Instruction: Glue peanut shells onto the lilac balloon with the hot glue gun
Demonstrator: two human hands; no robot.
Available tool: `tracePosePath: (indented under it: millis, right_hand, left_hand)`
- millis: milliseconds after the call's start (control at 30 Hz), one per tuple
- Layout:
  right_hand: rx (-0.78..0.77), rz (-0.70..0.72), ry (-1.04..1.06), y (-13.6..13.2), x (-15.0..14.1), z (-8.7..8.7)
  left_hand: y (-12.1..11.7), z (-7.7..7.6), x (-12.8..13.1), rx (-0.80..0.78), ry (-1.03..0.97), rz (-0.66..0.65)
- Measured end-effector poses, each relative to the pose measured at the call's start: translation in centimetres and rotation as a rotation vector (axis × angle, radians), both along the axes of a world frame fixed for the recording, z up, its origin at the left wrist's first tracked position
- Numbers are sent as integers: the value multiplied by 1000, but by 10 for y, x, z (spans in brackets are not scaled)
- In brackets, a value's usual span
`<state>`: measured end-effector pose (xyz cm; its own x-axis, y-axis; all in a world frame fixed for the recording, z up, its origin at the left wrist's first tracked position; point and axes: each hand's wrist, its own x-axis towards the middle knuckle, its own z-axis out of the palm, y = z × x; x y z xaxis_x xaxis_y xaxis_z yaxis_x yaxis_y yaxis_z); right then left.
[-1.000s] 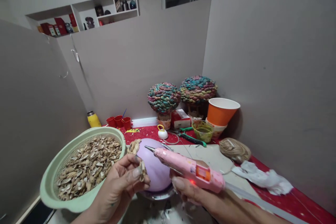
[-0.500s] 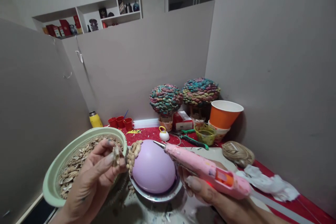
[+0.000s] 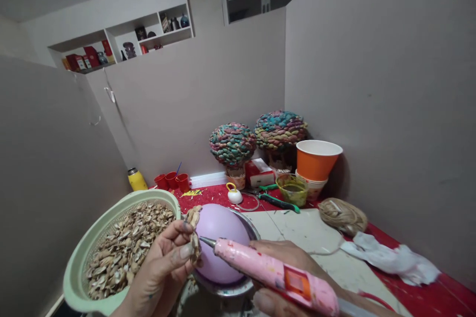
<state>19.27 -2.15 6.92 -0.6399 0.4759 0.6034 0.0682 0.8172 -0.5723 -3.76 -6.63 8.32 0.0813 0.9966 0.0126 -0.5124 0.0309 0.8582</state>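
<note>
A purple balloon (image 3: 219,235) rests in a metal bowl (image 3: 238,290), with a cluster of peanut shells (image 3: 194,213) stuck to its left side. My left hand (image 3: 158,267) pinches a peanut shell (image 3: 195,245) beside that cluster. Wrapped around a pink hot glue gun (image 3: 256,263) is my right hand (image 3: 316,262). The gun's metal nozzle points left, close to the pinched shell and in front of the balloon. At left, a pale green basket (image 3: 70,272) holds many loose peanut shells (image 3: 126,242).
Behind stand two colourful shell-covered trees (image 3: 232,143), red cups (image 3: 183,183), glue sticks (image 3: 208,180), green-handled pliers (image 3: 278,203) and a yellow tub (image 3: 292,190). Orange paper buckets (image 3: 318,161), a twine coil (image 3: 342,215) and white tissue (image 3: 397,260) lie to the right. Grey partitions (image 3: 230,79) enclose the table.
My left hand has moved right, bringing the shell to the balloon's left edge. The glue gun has moved left and lower, its nozzle now near that shell. The view has shifted slightly.
</note>
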Motion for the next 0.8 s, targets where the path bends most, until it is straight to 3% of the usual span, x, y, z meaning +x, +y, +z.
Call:
tracePosePath:
  millis: [167, 367, 500, 800]
  right_hand:
    - [-28, -6, -13, 4, -7, -15]
    - [148, 16, 152, 15, -15, -33]
    - [218, 23, 75, 20, -15, -39]
    - [259, -53, 179, 19, -22, -47]
  left_hand:
    - [0, -1, 1, 4, 26, 18]
    - [0, -1, 1, 45, 69, 26]
    - [0, -1, 3, 62, 104, 56]
    - [0, -3, 2, 62, 160, 100]
